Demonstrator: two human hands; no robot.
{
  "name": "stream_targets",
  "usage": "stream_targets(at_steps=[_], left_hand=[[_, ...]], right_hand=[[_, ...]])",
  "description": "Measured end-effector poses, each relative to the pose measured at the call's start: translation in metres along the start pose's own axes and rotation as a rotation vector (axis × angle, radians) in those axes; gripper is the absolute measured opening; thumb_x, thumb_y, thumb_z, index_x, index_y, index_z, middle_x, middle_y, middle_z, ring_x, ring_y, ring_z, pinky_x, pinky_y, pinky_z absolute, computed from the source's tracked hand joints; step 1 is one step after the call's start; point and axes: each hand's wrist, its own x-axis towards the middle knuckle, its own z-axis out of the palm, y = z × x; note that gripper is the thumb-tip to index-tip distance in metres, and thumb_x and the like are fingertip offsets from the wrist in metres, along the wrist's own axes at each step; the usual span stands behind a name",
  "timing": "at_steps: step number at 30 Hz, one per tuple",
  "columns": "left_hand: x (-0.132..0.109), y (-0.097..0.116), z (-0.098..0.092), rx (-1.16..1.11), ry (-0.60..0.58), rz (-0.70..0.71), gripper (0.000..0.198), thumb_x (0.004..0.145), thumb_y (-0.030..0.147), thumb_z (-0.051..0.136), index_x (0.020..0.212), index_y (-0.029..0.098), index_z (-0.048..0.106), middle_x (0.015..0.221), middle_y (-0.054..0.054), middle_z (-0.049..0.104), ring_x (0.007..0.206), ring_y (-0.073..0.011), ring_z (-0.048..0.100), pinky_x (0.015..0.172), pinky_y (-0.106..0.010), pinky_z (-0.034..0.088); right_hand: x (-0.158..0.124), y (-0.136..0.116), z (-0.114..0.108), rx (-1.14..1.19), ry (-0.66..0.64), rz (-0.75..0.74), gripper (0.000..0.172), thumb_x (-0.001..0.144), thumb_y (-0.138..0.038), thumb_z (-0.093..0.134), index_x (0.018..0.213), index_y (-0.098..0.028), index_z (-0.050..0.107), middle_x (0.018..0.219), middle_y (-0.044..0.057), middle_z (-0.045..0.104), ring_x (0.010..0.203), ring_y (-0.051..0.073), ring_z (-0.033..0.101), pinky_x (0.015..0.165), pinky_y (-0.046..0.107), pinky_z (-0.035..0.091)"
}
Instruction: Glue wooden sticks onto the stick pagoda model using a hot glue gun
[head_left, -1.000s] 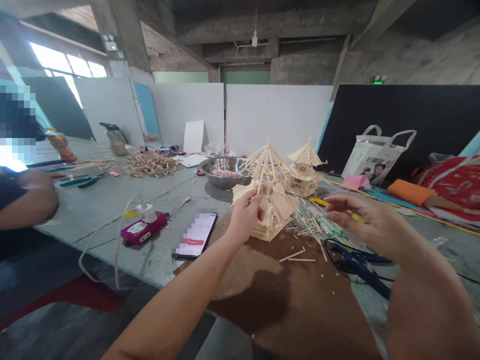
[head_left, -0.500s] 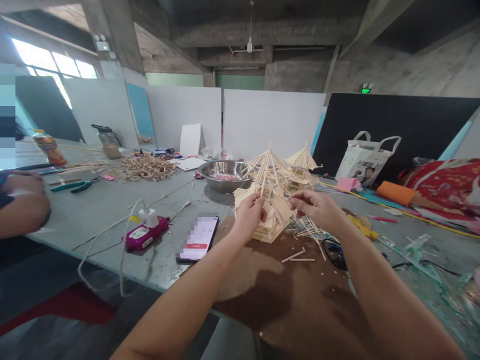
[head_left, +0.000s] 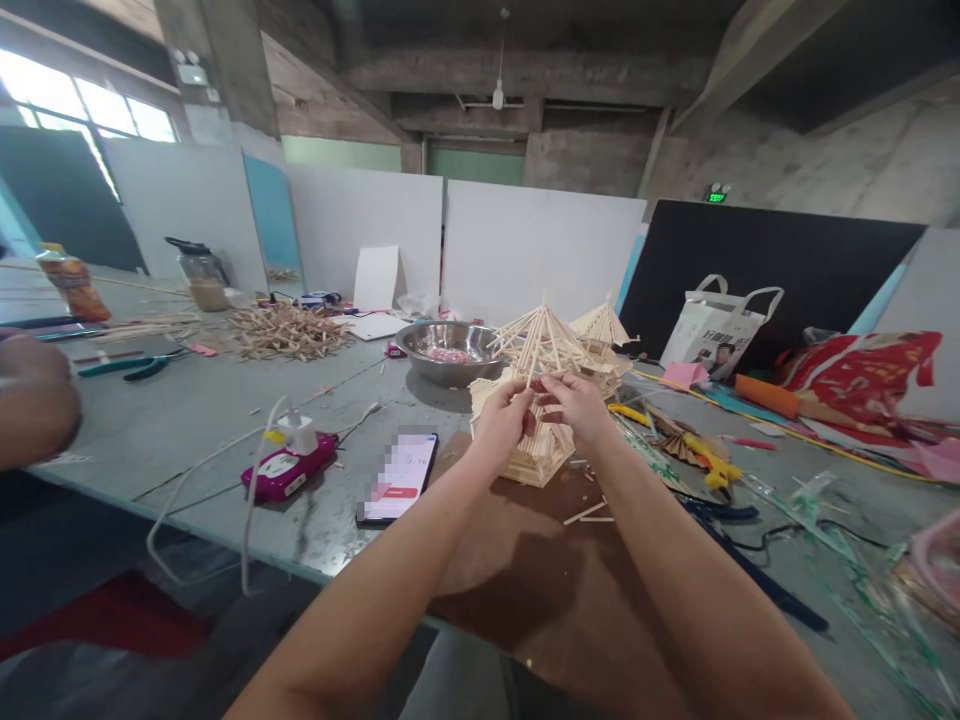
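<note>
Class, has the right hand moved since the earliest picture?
Yes. Judged against the metal bowl, the right hand has moved left, from right of the stick model to its near side, close to the left hand.

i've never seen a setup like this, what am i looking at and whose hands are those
There's no machine here: a person works bare-handed, and every picture comes from one camera on their head, looking forward and down. The left hand and right hand meet at a pagoda-like stick model; any small piece between the fingers is too hidden to tell. On the table are a phone, metal bowl, stick pile and second stick model. The arm at far left is someone else's.
</note>
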Motion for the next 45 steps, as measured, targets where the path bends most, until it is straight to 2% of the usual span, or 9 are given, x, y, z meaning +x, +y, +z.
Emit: stream_targets(at_steps=[9, 15, 22, 28, 34, 40, 45], left_hand=[[0.0, 0.003, 0.001, -0.097, 0.013, -0.016, 0.016, 0.07, 0.031, 0.053, 0.071, 0.015, 0.051, 0.035, 0.008, 0.039, 0.027, -0.0031, 0.03, 0.03, -0.016, 0.018], [0.003, 0.005, 0.0, -0.2, -0.012, -0.043, 0.017, 0.066, 0.029, 0.058, 0.063, 0.014, 0.049, 0.04, 0.006, 0.043, 0.026, -0.0028, 0.032, 0.028, -0.016, 0.019], [0.006, 0.01, -0.003, -0.322, -0.031, -0.167, 0.016, 0.062, 0.026, 0.061, 0.067, 0.014, 0.05, 0.043, 0.006, 0.045, 0.025, -0.0029, 0.033, 0.028, -0.017, 0.02], [0.009, 0.009, -0.004, -0.381, -0.033, -0.227, 0.014, 0.064, 0.024, 0.058, 0.073, 0.013, 0.054, 0.042, 0.007, 0.043, 0.025, -0.0019, 0.029, 0.028, -0.016, 0.017], [0.01, 0.012, -0.007, -0.446, -0.084, -0.329, 0.01, 0.07, 0.022, 0.051, 0.074, 0.013, 0.053, 0.042, 0.007, 0.043, 0.023, -0.0008, 0.026, 0.028, -0.015, 0.015], [0.014, 0.015, -0.01, -0.483, -0.144, -0.443, 0.013, 0.073, 0.026, 0.051, 0.071, 0.013, 0.054, 0.041, 0.007, 0.042, 0.025, -0.0012, 0.03, 0.028, -0.013, 0.018], [0.017, 0.017, -0.012, -0.501, -0.195, -0.483, 0.015, 0.075, 0.026, 0.049, 0.067, 0.013, 0.053, 0.04, 0.006, 0.042, 0.026, -0.0028, 0.033, 0.028, -0.014, 0.023]], right_hand=[[-0.002, 0.007, 0.007, 0.174, 0.018, 0.032, 0.023, 0.057, -0.037, 0.062, 0.068, -0.019, 0.055, 0.074, -0.001, 0.056, 0.061, 0.009, 0.048, 0.048, 0.02, 0.041], [-0.01, 0.003, 0.004, 0.133, 0.011, 0.028, 0.024, 0.057, -0.037, 0.062, 0.071, -0.018, 0.057, 0.073, -0.001, 0.055, 0.061, 0.009, 0.049, 0.046, 0.019, 0.041], [-0.021, 0.0, -0.004, 0.09, 0.025, 0.019, 0.023, 0.055, -0.037, 0.063, 0.068, -0.019, 0.056, 0.072, -0.001, 0.055, 0.063, 0.01, 0.05, 0.048, 0.021, 0.043], [-0.027, 0.002, -0.01, 0.075, 0.018, 0.017, 0.022, 0.055, -0.036, 0.064, 0.065, -0.018, 0.056, 0.07, 0.0, 0.055, 0.06, 0.01, 0.05, 0.047, 0.022, 0.043], [-0.031, 0.007, -0.015, 0.078, 0.007, 0.024, 0.023, 0.055, -0.037, 0.064, 0.065, -0.017, 0.057, 0.072, 0.0, 0.055, 0.059, 0.009, 0.05, 0.048, 0.022, 0.044], [-0.034, 0.011, -0.021, 0.082, 0.008, 0.027, 0.021, 0.056, -0.035, 0.064, 0.067, -0.018, 0.058, 0.071, -0.001, 0.056, 0.058, 0.009, 0.051, 0.047, 0.021, 0.044], [-0.036, 0.014, -0.024, 0.082, 0.014, 0.04, 0.022, 0.056, -0.036, 0.065, 0.067, -0.018, 0.058, 0.07, -0.001, 0.056, 0.058, 0.009, 0.051, 0.047, 0.021, 0.044]])
